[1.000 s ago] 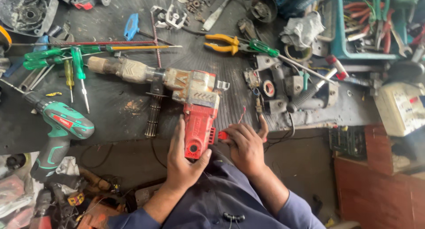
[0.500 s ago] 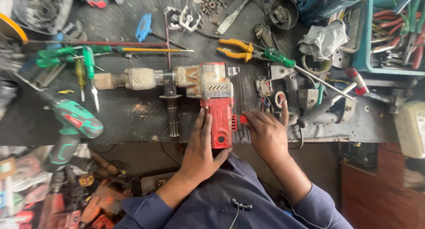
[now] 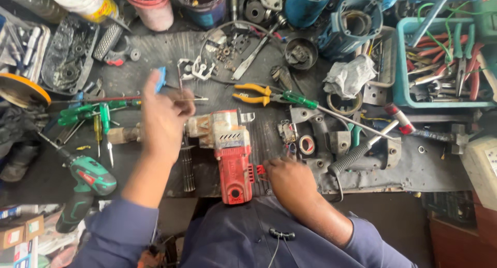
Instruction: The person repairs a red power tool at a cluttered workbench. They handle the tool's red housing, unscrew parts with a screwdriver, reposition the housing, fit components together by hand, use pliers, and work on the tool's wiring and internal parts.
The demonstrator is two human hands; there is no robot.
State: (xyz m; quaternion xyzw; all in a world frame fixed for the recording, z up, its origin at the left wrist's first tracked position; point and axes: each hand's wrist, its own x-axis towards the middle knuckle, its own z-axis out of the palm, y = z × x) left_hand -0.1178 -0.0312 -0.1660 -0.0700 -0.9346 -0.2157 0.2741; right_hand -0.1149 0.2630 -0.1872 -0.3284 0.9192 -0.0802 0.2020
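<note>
A red and grey hammer drill [image 3: 232, 154] lies on the dark workbench [image 3: 155, 50], its handle pointing at me. My left hand [image 3: 164, 118] hovers above the bench just left of the drill's grey front. Its index finger is stretched toward a blue-handled tool [image 3: 161, 75], the other fingers are loosely curled, and nothing shows in it. My right hand [image 3: 290, 184] rests on the bench at the right side of the drill's red handle. Its curled fingers press against a small red part [image 3: 257, 169] there, and the fingertips are hidden.
Orange-handled pliers [image 3: 251, 93] and green screwdrivers [image 3: 93, 115] lie behind the drill. A green cordless drill [image 3: 85, 187] sits at the front left. Grey housing parts [image 3: 357, 143] crowd the right, a teal tray [image 3: 401, 81] of pliers stands far right, and tubs [image 3: 152, 9] line the back.
My left hand has let go of the drill's handle and lifted up and left toward the blue-handled tool. My right hand stays beside the red handle. The view has shifted.
</note>
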